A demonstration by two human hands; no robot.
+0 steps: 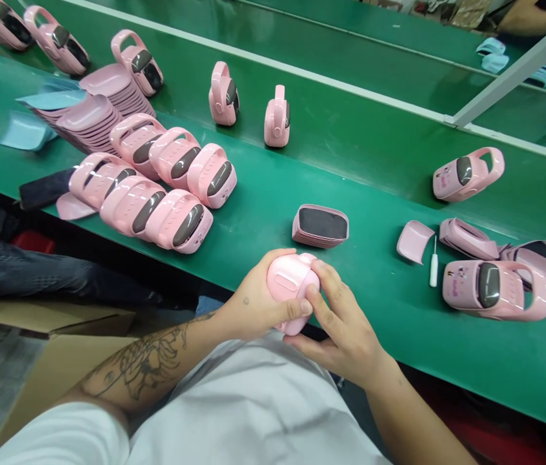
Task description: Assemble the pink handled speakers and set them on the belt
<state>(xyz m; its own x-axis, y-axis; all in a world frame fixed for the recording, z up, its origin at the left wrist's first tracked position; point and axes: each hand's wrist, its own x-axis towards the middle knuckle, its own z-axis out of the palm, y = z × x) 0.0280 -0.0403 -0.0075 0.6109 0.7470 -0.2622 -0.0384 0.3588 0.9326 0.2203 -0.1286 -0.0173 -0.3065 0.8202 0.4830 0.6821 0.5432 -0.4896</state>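
Both my hands hold one pink plastic device (pixel 291 278) just in front of my chest, at the near edge of the green belt (pixel 360 161). My left hand (pixel 258 300) wraps round it from the left, thumb across its front. My right hand (pixel 338 323) grips it from the right with the fingers pressed on its top. A small stack of pink panels with dark faces (pixel 320 225) lies on the belt just beyond my hands.
A cluster of finished pink devices (pixel 157 187) and stacked pink covers (pixel 103 106) lies at left. Two devices (pixel 248 106) stand mid-belt. At right lie more devices (pixel 493 289), loose covers (pixel 414 240) and a small white tool (pixel 433 261). A cardboard box (pixel 55 361) sits lower left.
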